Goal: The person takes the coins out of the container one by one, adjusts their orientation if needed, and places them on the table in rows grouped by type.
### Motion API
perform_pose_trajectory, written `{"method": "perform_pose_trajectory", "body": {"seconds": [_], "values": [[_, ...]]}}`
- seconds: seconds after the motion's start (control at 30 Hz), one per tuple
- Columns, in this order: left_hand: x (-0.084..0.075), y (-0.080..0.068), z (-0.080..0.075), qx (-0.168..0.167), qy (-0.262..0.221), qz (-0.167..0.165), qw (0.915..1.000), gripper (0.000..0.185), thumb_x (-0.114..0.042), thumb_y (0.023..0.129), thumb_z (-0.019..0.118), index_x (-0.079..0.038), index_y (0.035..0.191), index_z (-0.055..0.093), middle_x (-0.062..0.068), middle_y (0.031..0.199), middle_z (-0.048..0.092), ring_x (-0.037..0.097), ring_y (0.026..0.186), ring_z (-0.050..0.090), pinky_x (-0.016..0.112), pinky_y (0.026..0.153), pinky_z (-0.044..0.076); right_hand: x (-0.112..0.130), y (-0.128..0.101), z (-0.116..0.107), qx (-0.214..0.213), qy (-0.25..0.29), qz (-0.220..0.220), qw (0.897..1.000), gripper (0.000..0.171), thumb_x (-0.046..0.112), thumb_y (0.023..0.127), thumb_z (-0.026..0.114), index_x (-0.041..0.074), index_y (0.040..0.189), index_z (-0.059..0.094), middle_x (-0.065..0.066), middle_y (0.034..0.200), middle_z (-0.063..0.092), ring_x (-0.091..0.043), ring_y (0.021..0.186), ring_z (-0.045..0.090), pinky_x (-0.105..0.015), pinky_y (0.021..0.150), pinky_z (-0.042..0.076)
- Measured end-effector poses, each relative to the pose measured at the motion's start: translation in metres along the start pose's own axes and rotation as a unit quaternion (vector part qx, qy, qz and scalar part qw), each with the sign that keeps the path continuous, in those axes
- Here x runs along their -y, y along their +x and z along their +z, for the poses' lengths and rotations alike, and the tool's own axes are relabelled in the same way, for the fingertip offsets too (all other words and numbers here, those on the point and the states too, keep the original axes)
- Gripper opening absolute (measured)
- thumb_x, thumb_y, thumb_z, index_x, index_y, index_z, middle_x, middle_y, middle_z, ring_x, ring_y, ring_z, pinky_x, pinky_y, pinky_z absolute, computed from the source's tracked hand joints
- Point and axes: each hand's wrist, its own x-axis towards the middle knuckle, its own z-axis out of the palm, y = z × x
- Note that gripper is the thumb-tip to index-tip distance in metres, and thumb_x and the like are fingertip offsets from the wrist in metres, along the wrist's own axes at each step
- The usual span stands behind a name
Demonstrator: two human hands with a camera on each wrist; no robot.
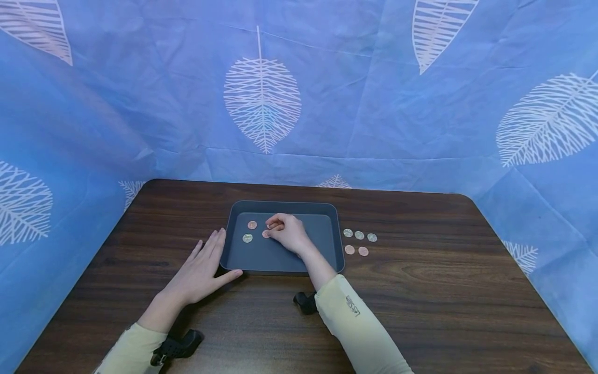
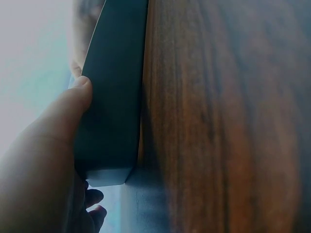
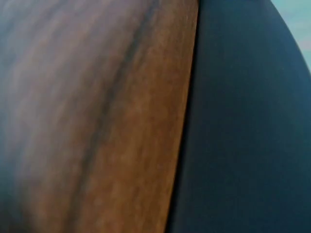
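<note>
Currently, right hand (image 1: 289, 234): fingers curled in toward the thumb over the tray floor, apparently pinching a coin (image 1: 268, 226), of which only a sliver shows; the right wrist view leaves these fingertips out.
Tray (image 1: 275, 259): beneath the right fingers, its left and front walls beside the left hand.
Left hand (image 1: 201, 272): fingers straight, lying along the tray's left side, with the thumb spread wide from them and, in the left wrist view, its tip against the front wall.
Coins in the tray: a copper-coloured coin (image 1: 266, 234) just by the right thumb tip, touching or not I cannot tell; another copper one (image 1: 252, 225) left of those fingertips; a silver-coloured coin (image 1: 247, 238) left and nearer the person.
Coins on the table (image 1: 444, 291): three silver ones (image 1: 359, 235) and two copper ones (image 1: 356, 250), well right of the right fingers, just outside the tray wall.
Progress: likely about midway, with three coins down, one seemingly being set, five outside.
</note>
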Motion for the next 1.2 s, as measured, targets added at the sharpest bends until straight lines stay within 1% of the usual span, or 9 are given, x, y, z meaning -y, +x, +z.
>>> {"method": "perform_pose_trajectory", "body": {"seconds": [0.2,0.3,0.53,0.77,0.87,1.03,1.2], "values": [[-0.0011,0.0000,-0.0003,0.009,0.001,-0.003,1.0000,0.108,-0.076,0.083,0.044,-0.003,0.153,0.005,0.016,0.158,0.009,0.030,0.145,0.008,0.055,0.113,0.009,-0.0047,0.0018,0.0030,0.005,-0.040,-0.011,0.999,0.026,0.018,0.089,0.070,0.005,0.111,0.069,-0.003,0.096,0.066,-0.015,0.084,0.062,-0.030,0.072,0.050],[-0.0011,-0.0003,-0.0006,0.010,-0.001,-0.002,0.9999,0.109,-0.076,0.083,0.044,-0.004,0.153,0.004,0.015,0.158,0.009,0.030,0.145,0.008,0.056,0.113,0.009,-0.0069,0.0025,0.0046,0.009,-0.052,-0.015,0.998,0.026,0.018,0.090,0.069,0.004,0.112,0.069,-0.003,0.095,0.066,-0.015,0.085,0.062,-0.029,0.072,0.051],[-0.0001,-0.0005,0.0003,0.005,-0.001,0.000,1.0000,0.109,-0.078,0.082,0.042,-0.004,0.154,0.005,0.015,0.158,0.010,0.030,0.145,0.009,0.056,0.113,0.009,-0.0070,0.0029,0.0065,0.013,-0.049,-0.022,0.998,0.026,0.015,0.089,0.069,0.001,0.112,0.069,-0.004,0.092,0.067,-0.015,0.081,0.062,-0.026,0.070,0.050],[0.0001,-0.0001,-0.0001,0.005,-0.001,0.001,1.0000,0.109,-0.077,0.082,0.042,-0.004,0.153,0.005,0.016,0.158,0.010,0.031,0.145,0.009,0.056,0.113,0.010,-0.0059,0.0035,0.0078,0.011,-0.058,-0.024,0.998,0.026,0.015,0.090,0.068,0.001,0.112,0.070,-0.006,0.098,0.068,-0.014,0.082,0.062,-0.025,0.069,0.050],[-0.0003,0.0001,-0.0008,0.006,-0.002,-0.001,1.0000,0.109,-0.077,0.083,0.043,-0.004,0.153,0.005,0.016,0.158,0.010,0.031,0.145,0.009,0.056,0.113,0.010,-0.0055,0.0034,0.0076,0.012,-0.062,-0.027,0.998,0.024,0.014,0.090,0.068,0.001,0.110,0.070,-0.008,0.101,0.067,-0.015,0.083,0.062,-0.025,0.069,0.050],[-0.0003,0.0001,-0.0016,0.008,-0.003,-0.002,1.0000,0.109,-0.077,0.083,0.042,-0.003,0.153,0.006,0.016,0.158,0.010,0.031,0.144,0.009,0.056,0.113,0.010,-0.0033,0.0017,0.0067,0.015,-0.070,-0.027,0.997,0.017,0.013,0.090,0.068,0.002,0.102,0.072,-0.008,0.102,0.065,-0.016,0.081,0.061,-0.026,0.069,0.049],[0.0001,0.0002,-0.0011,0.008,-0.002,0.000,1.0000,0.109,-0.077,0.083,0.042,-0.002,0.153,0.006,0.017,0.158,0.010,0.032,0.144,0.010,0.057,0.113,0.009,-0.0002,0.0000,0.0066,0.026,-0.079,-0.019,0.996,0.013,0.013,0.089,0.069,0.003,0.098,0.069,-0.007,0.096,0.058,-0.015,0.077,0.055,-0.027,0.068,0.046]]}}
